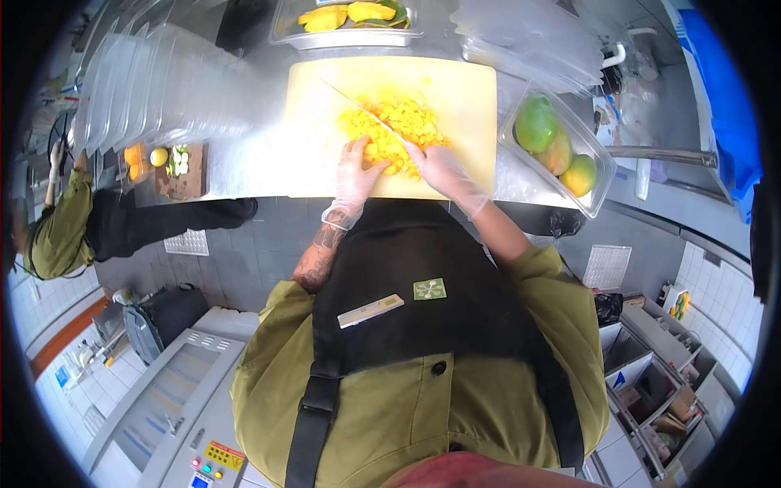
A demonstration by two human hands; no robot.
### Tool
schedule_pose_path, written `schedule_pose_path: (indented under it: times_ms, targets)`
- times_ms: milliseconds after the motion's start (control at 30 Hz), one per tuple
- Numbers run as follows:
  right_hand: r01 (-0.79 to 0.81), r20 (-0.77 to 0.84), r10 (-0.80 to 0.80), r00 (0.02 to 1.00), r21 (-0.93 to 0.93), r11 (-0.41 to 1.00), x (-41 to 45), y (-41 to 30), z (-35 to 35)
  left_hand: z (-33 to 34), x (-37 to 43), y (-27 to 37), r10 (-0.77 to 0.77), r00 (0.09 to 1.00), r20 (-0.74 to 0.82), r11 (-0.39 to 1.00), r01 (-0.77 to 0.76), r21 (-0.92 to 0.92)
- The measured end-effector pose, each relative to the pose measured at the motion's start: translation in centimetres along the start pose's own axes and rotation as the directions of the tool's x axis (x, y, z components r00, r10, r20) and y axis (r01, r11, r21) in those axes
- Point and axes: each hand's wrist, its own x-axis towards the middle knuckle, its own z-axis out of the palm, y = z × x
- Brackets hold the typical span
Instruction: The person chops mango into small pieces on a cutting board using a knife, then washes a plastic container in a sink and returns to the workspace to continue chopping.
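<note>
In the head view my right hand (pixel 440 169), in a clear disposable glove, grips a knife (pixel 373 116) by its handle. The blade lies slantwise over a heap of diced mango (pixel 415 119), its tip towards the far left. My left hand (pixel 359 171), also gloved, rests at the heap's near left side with thumb and fingers apart. It touches some pieces but seems to hold none. Under the heap is a cream cutting board (pixel 467 91), close to the front edge of the steel counter. Glare washes out the board's left part.
Whole mangoes (pixel 537 124) fill a clear plastic tub (pixel 601 183) on the right. Behind the board, another clear tub (pixel 348 39) holds mango pieces and peel. Stacked clear containers (pixel 158 85) stand at left, clear lids (pixel 531 43) at back right. A co-worker (pixel 67 226) stands far left.
</note>
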Motion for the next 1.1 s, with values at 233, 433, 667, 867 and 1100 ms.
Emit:
schedule_pose_path:
  times_ms: [233, 433, 667, 867, 1100]
  targets:
    - [-0.056, -0.041, 0.049, 0.998, -0.193, 0.980, 1.3, 2.1, 4.4, 0.4, -0.4, 0.5, -0.036, 0.996, 0.078, 0.975, 0.052, -0.216]
    - [-0.058, 0.059, 0.061, 0.996, -0.043, 0.997, -0.3, -0.1, 0.1, -0.2, -0.9, 0.0, -0.073, 0.988, 0.136, 0.970, 0.101, -0.219]
    - [-0.082, -0.064, 0.075, 0.995, -0.110, 0.991, 0.7, 3.2, 3.9, 0.5, -0.9, -1.3, 0.034, 0.997, 0.073, 0.970, -0.015, -0.244]
    - [-0.060, 0.014, 0.061, 0.998, -0.062, 0.996, -1.4, -0.4, 1.3, -0.8, -0.3, -1.6, -0.204, 0.967, 0.152, 0.917, 0.243, -0.317]
    - [-0.045, -0.003, 0.045, 0.999, -0.097, 0.994, 0.1, -0.5, 4.7, 0.2, 0.2, -2.1, -0.340, 0.922, 0.184, 0.796, 0.386, -0.466]
